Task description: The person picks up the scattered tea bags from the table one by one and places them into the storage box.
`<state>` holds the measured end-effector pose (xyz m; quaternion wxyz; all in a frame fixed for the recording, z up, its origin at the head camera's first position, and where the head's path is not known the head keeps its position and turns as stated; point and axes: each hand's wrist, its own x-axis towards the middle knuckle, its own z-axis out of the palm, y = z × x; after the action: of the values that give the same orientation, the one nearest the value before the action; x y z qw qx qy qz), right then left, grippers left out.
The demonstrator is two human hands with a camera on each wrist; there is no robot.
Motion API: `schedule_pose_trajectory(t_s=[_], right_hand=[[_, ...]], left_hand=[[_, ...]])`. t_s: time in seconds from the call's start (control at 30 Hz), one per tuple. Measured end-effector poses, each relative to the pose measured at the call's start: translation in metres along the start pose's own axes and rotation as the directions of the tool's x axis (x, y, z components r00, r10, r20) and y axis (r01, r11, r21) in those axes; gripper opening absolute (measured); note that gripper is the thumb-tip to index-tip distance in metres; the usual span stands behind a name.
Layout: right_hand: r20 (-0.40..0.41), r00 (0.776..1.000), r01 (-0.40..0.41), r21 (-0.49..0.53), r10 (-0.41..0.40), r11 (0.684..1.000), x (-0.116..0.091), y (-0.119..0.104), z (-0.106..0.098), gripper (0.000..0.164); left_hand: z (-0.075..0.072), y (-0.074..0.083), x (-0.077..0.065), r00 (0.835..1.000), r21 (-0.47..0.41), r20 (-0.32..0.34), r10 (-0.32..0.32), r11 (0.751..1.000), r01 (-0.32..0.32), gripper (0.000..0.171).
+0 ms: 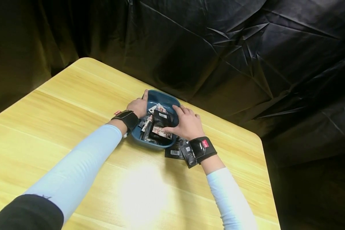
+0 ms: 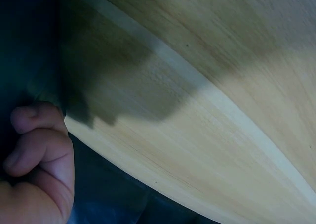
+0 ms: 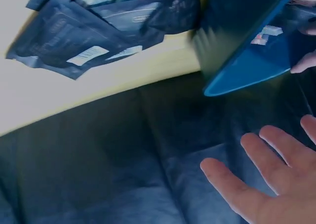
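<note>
A dark blue plastic bin stands on the table, holding several black foil packets with barcodes and printed pictures. My left hand grips the bin's left side, its index finger along the rim; bent fingers show beside the dark bin wall in the left wrist view. Over the bin's right side is my right hand, fingers spread and its thumb above the packets. In the right wrist view its extended fingers hold nothing; whether the thumb touches a packet I cannot tell.
More black packets lie on the table beside the bin's near right corner, partly under my right wrist. The wooden table has a rounded far edge close behind the bin. A black sheet hangs beyond it.
</note>
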<state>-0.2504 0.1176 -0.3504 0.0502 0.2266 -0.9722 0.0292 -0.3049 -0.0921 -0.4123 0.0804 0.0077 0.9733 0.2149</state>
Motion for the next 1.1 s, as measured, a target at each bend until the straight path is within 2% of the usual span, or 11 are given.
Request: schedule_pose_trajectory(t_s=[0.07, 0.17, 0.33, 0.43, 0.5, 0.63, 0.77, 0.83, 0.93, 1.03, 1.1], right_hand=[[0.021, 0.999, -0.038, 0.029, 0.038, 0.999, -0.002, 0.007, 0.0, 0.094], [-0.002, 0.994, -0.113, 0.096, 0.114, 0.989, -0.003, 0.023, 0.001, 0.083], [-0.009, 0.956, -0.285, 0.193, 0.292, 0.939, -0.005, 0.059, 0.01, 0.061], [0.067, 0.923, -0.385, 0.209, 0.38, 0.899, -0.011, 0.079, 0.023, 0.058], [0.143, 0.901, -0.433, 0.214, 0.41, 0.876, -0.016, 0.088, 0.033, 0.059], [0.286, 0.864, -0.476, 0.192, 0.415, 0.858, -0.023, 0.098, 0.053, 0.069], [0.335, 0.844, -0.487, 0.153, 0.418, 0.86, -0.024, 0.097, 0.063, 0.073], [0.316, 0.853, -0.472, 0.125, 0.416, 0.873, -0.023, 0.095, 0.065, 0.068], [0.254, 0.88, -0.428, 0.058, 0.402, 0.902, -0.021, 0.093, 0.068, 0.051], [0.143, 0.913, -0.388, 0.01, 0.383, 0.922, -0.02, 0.092, 0.068, 0.035], [0.061, 0.927, -0.373, 0.02, 0.371, 0.928, -0.017, 0.089, 0.063, 0.03]], left_hand=[[0.0, 0.0, 0.001, 1.0, 0.001, 0.002, 0.005, 1.0, -0.005, 0.082], [0.001, 0.0, 0.003, 1.0, 0.006, 0.004, 0.007, 1.0, -0.007, 0.082], [-0.001, 0.002, 0.002, 1.0, 0.012, -0.01, 0.014, 1.0, -0.014, 0.083], [-0.002, 0.002, 0.0, 1.0, 0.01, -0.009, 0.014, 1.0, -0.014, 0.083], [-0.001, 0.002, 0.0, 1.0, 0.01, -0.004, 0.011, 1.0, -0.011, 0.084], [0.0, 0.001, -0.002, 1.0, 0.002, 0.006, 0.004, 1.0, -0.004, 0.084], [0.002, 0.002, -0.002, 1.0, -0.01, -0.002, -0.001, 1.0, 0.001, 0.085], [0.002, 0.002, -0.001, 1.0, -0.007, -0.004, -0.003, 1.0, 0.003, 0.085], [0.002, 0.002, 0.0, 1.0, -0.005, -0.001, -0.007, 1.0, 0.007, 0.085], [0.001, 0.002, 0.0, 1.0, -0.005, 0.009, -0.012, 1.0, 0.012, 0.085], [0.0, 0.001, 0.0, 1.0, -0.005, 0.011, -0.014, 1.0, 0.014, 0.086]])
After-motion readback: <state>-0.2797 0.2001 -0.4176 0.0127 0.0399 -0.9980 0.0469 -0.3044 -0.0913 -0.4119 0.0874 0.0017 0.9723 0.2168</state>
